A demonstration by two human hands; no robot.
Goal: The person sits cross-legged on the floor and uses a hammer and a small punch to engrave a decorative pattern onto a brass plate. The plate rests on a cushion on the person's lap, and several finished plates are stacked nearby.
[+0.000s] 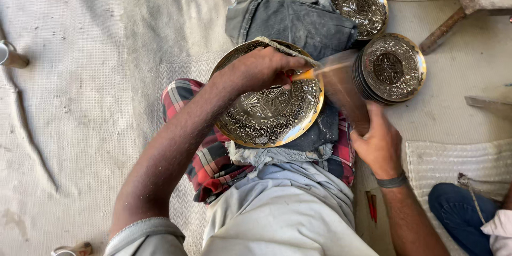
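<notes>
A round engraved brass plate [266,114] rests tilted on my lap, on a pad of grey cloth over a red checked cloth [205,162]. My left hand [261,69] lies on the plate's upper rim, closed on a thin chisel [303,75] with an orange end that points right. My right hand [380,143], with a dark wristband, grips a wooden hammer [344,88] that is blurred by motion just right of the plate. A twisted cord [288,50] runs over the plate's top edge.
A stack of engraved plates [392,68] stands to the right, and another plate [358,4] lies behind it. Folded denim [288,16] sits beyond my lap. Another person's blue-jeaned knee [458,208] is at the lower right. A wooden stool leg [442,32] is at the upper right.
</notes>
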